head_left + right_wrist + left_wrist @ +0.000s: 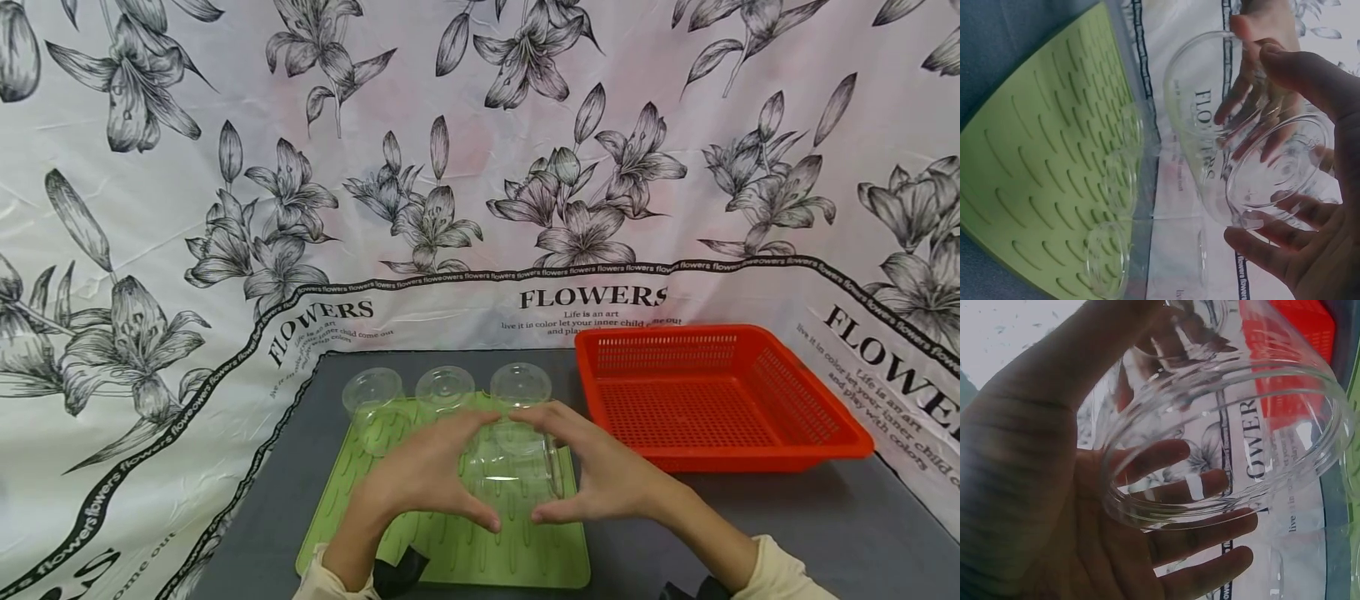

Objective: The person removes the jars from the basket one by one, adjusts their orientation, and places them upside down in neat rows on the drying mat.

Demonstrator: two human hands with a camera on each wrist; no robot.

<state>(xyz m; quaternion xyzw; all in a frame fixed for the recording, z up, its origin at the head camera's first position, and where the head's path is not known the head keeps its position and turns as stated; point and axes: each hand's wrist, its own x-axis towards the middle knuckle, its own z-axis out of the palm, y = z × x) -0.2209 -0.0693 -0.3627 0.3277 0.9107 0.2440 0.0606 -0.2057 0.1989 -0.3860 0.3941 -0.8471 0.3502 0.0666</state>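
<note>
Both hands hold a clear jar [513, 471] on its side just above a green ridged mat [450, 558]. My left hand [457, 471] cups its left end, thumb underneath and fingers over the top. My right hand [573, 468] cups the other end the same way. In the left wrist view the jar's open mouth [1222, 444] faces the left palm [1054, 487]. In the right wrist view the jar's base [1272, 175] rests against the right hand's fingers [1310, 250].
Three clear cups [372, 392] [445, 387] [521, 383] stand upside down in a row along the mat's far edge. A red mesh basket [712, 400] sits right of the mat on the grey table [787, 533]. A flower-printed cloth [225, 208] hangs behind and to the sides.
</note>
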